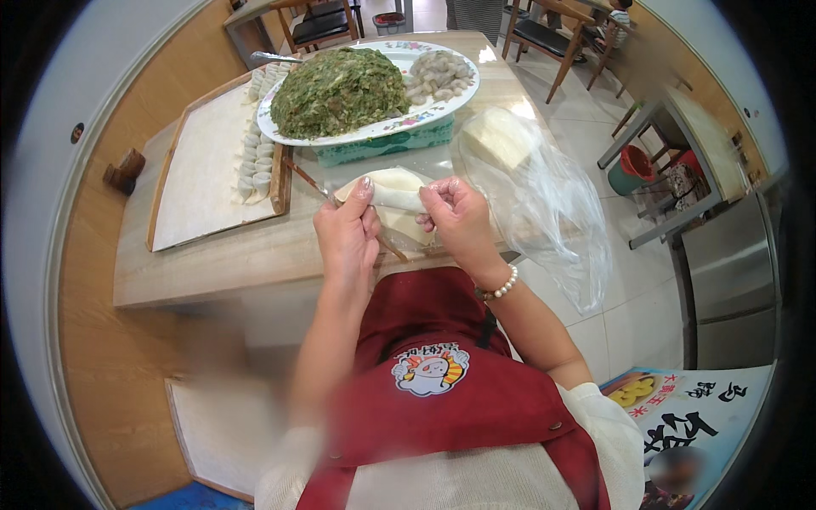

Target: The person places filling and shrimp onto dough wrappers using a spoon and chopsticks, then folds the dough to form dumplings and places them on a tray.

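Between both hands is a pale dough wrapper [398, 197], partly folded over. My left hand [347, 220] pinches its left end, thumb on top. My right hand [456, 207] pinches its right end between thumb and fingertips. A thin brown stick-like utensil [306, 175] passes behind my left hand; whether that hand also grips it, I cannot tell. Below the hands lie more dough wrappers [411, 226] on the table. Beyond them a large floral oval plate [376, 132] bears a mound of green chopped filling [338, 92] and a pile of peeled shrimp [440, 73].
The plate rests on a green box [389, 143]. To the left, a wood-framed tray [197, 172] holds several folded dumplings [255, 166] along its right side. At right, a clear plastic bag [554, 210] with stacked wrappers [497, 143] overhangs the table edge. Chairs [548, 38] stand farther back.
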`<state>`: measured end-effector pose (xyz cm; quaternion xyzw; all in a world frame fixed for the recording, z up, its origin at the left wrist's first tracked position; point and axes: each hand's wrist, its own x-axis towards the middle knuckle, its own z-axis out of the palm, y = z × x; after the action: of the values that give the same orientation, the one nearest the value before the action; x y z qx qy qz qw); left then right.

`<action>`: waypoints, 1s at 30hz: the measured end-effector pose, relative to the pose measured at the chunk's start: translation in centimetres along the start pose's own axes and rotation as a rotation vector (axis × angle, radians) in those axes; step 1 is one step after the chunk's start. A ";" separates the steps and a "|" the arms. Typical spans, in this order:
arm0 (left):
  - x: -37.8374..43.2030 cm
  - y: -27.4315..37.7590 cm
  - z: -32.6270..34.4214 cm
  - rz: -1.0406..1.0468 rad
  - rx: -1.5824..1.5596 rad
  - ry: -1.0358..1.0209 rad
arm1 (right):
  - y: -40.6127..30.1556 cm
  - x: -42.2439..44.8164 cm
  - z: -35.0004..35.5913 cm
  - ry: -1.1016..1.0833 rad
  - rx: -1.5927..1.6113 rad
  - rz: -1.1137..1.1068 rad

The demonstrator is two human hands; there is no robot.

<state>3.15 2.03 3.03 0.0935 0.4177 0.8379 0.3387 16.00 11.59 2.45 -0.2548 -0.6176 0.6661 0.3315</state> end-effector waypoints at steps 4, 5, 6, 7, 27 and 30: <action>0.5 2.0 0.9 -0.014 0.055 0.002 | 0.2 -0.7 0.1 -0.019 -0.004 -0.236; 0.7 2.7 1.2 -0.039 0.118 -0.011 | -0.4 -0.8 -0.3 -0.026 -0.006 -0.233; 0.7 3.5 1.4 -0.061 0.180 -0.021 | -1.4 -1.1 -0.9 -0.082 -0.230 -0.444; 0.8 4.0 1.4 -0.056 0.174 -0.013 | -1.9 -1.2 -1.2 -0.139 -0.453 -0.656; -1.0 5.3 1.6 0.392 0.719 -0.375 | -2.7 2.2 0.7 -0.285 -0.084 -0.494; -1.5 5.7 1.7 0.192 0.517 -0.376 | -4.0 2.3 1.4 -0.315 0.197 -0.252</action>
<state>2.27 -0.27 8.66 0.3684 0.5358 0.7004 0.2942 13.95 12.53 6.77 -0.0350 -0.6207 0.7080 0.3349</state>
